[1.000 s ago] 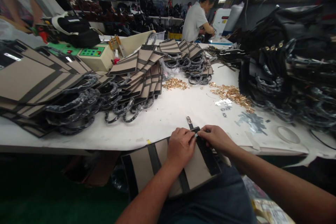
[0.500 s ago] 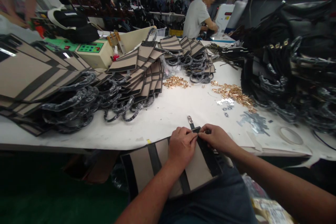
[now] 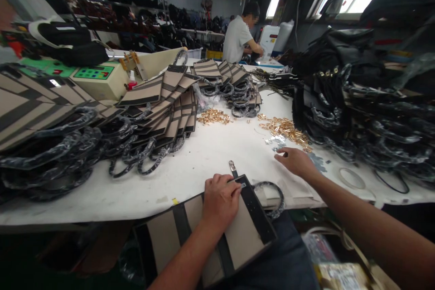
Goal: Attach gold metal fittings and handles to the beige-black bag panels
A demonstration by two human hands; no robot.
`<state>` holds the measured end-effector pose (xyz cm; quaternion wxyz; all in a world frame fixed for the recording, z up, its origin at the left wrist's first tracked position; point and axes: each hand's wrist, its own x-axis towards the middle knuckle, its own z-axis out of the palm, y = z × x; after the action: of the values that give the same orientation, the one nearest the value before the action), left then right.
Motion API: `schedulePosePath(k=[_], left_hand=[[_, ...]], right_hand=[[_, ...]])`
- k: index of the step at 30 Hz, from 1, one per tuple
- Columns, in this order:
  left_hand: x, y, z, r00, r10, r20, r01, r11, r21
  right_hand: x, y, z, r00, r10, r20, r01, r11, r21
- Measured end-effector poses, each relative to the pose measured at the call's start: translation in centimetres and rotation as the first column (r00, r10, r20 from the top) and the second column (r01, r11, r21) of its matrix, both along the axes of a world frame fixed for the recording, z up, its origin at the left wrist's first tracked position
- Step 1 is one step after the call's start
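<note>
A beige-and-black bag panel [image 3: 243,231] lies tilted across my lap and the table's front edge. My left hand [image 3: 220,199] is closed on its upper part, fingers curled and pressed beside a small metal plate [image 3: 243,185] on the black strip. A short strap with a metal clasp [image 3: 232,166] sticks out past the panel's far edge. A plastic-wrapped handle [image 3: 280,199] loops out on the right. My right hand [image 3: 295,161] is over the table, fingers stretched and slightly apart, at the near edge of a scatter of small silver plates [image 3: 276,139]. I see nothing held in it.
Stacks of similar panels [image 3: 146,95] with wrapped handles stand left. Gold hardware lies in two heaps [image 3: 214,117], [image 3: 285,128]. Black bags [image 3: 326,99] are piled right, near a tape roll [image 3: 351,178]. Behind are a machine with a green panel [image 3: 97,79] and a co-worker [image 3: 238,38].
My right hand has left the panel and moved right and forward to the silver plates. The wrapped handle and small metal plate now show. My left hand stays on the panel; the view has shifted.
</note>
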<state>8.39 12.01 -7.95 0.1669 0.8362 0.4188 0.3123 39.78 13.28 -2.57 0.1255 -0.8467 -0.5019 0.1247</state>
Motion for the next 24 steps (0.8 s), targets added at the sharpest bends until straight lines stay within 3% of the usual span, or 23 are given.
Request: schedulePosePath(k=[3,7,12,15,18,21,24], left_hand=[[0.1,0.0,0.2,1.000,0.011,0.007,-0.010,0.999,-0.037],[0.2,-0.1,0.3,1.000,0.006,0.001,-0.006,0.999,-0.053],[0.3,-0.4,0.1,1.000,0.014,-0.024,-0.015,0.999,-0.048],[0.4,-0.4,-0.1,1.000,0.018,-0.025,-0.019,0.999,-0.049],[0.4,-0.5,-0.3,0.999,0.015,-0.030,-0.016,0.999,-0.037],[0.4,-0.6,-0.3,0.999,0.017,-0.036,-0.018,0.999,-0.032],[0.4,-0.7,-0.2,0.999,0.021,-0.040,-0.022,0.999,-0.028]], right_hand=[[2.4,0.6,-1.5,0.998,-0.051,0.047,0.052,0.998,-0.023],[3.3,0.8,-2.9,0.998,-0.049,0.040,0.050,0.998,-0.037],[3.5,0.9,-1.4,0.997,-0.036,-0.063,0.035,0.999,-0.018],[1.1,-0.4,0.8,0.976,0.017,-0.216,-0.020,1.000,-0.011],[-3.5,-3.1,2.1,0.867,0.170,-0.468,-0.199,0.980,-0.013],[-8.4,-5.7,1.5,0.734,0.232,-0.639,-0.345,0.937,-0.057],[-11.2,-6.9,0.0,0.739,0.238,-0.630,-0.367,0.927,-0.080]])
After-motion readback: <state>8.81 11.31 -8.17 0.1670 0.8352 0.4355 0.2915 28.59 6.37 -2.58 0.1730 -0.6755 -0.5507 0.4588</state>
